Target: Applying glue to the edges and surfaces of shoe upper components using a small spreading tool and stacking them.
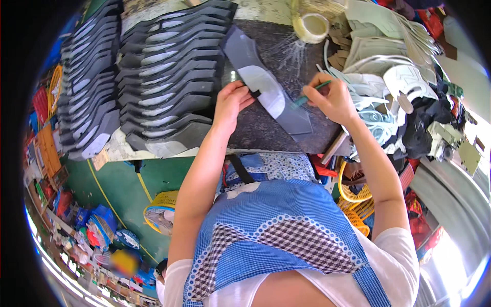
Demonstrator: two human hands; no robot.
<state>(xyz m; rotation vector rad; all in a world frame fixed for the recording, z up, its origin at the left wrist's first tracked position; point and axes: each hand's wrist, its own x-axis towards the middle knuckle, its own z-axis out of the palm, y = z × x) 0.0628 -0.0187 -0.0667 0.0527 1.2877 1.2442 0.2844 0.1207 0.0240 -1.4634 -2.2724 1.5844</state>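
A curved dark grey cut piece (263,87) with a pale grey rounded patch lies slantwise on the dark work board (245,135). At its left edge my left hand (231,106) is closed, fingers pinching a small black tab or edge there. My right hand (332,100) grips a thin green brush (309,96), its tip touching or just above the piece, right of the pale patch. Further back stands a yellowish pot (312,27) with stringy glue-like threads trailing from its rim onto the board.
Two overlapping rows of similar grey pieces (169,77) cover the table's left side. On the right are piled white and pale green cut parts (381,77) and black scraps (417,134). Below the table are a yellow basket (355,190) and a yellow tub (159,207).
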